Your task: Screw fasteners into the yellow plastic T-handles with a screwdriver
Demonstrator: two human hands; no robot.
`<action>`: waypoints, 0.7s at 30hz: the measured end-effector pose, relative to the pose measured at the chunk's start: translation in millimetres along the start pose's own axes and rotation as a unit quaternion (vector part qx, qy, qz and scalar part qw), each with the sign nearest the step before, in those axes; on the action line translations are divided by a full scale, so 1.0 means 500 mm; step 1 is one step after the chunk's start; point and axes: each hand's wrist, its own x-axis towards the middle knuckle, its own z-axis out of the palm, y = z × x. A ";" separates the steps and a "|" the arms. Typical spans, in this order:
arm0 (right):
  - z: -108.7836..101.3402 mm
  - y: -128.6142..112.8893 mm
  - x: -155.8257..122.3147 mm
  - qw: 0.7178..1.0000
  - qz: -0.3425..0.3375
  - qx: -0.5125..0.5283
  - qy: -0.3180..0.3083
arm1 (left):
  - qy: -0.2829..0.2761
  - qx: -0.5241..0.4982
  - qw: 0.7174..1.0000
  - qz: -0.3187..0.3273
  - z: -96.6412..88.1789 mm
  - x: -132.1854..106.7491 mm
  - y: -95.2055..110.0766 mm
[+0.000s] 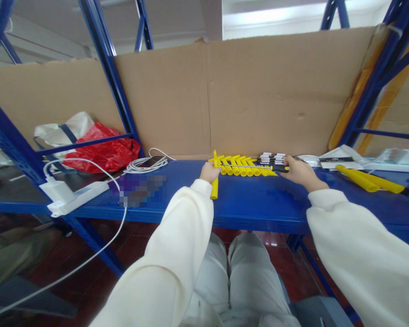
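My left hand (209, 172) is closed round a yellow plastic tube (214, 186) that stands nearly upright on the blue shelf (252, 200). My right hand (301, 172) grips the black and yellow handle of a screwdriver (255, 167), whose thin shaft runs left towards the held tube. A row of several yellow tubes (243, 165) lies behind the shaft. A small stack of black and white pieces (271, 158) sits just behind my right hand.
Two long yellow tubes (368, 180) lie at the right with white packets (341, 160). A white power strip with charger (71, 195) hangs at the left shelf edge, near coiled white cable and a phone (150, 162). A red bag (105, 152) lies behind. Cardboard (259, 95) backs the shelf.
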 end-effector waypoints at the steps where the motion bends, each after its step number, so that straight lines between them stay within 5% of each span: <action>1: -0.001 0.004 0.000 1.000 -0.006 0.004 0.004 | 0.004 -0.002 1.000 -0.001 0.000 0.000 -0.001; 9: 0.004 0.018 0.011 0.996 -0.075 0.039 -0.003 | 0.011 -0.032 0.999 -0.001 0.001 0.002 -0.004; 17: -0.001 -0.031 0.013 0.962 -0.108 0.172 -0.182 | -0.032 -0.070 0.997 0.013 0.004 0.000 0.002; 21: 0.007 -0.056 0.027 0.945 -0.146 0.205 -0.211 | -0.056 -0.092 0.994 0.012 0.001 -0.005 0.011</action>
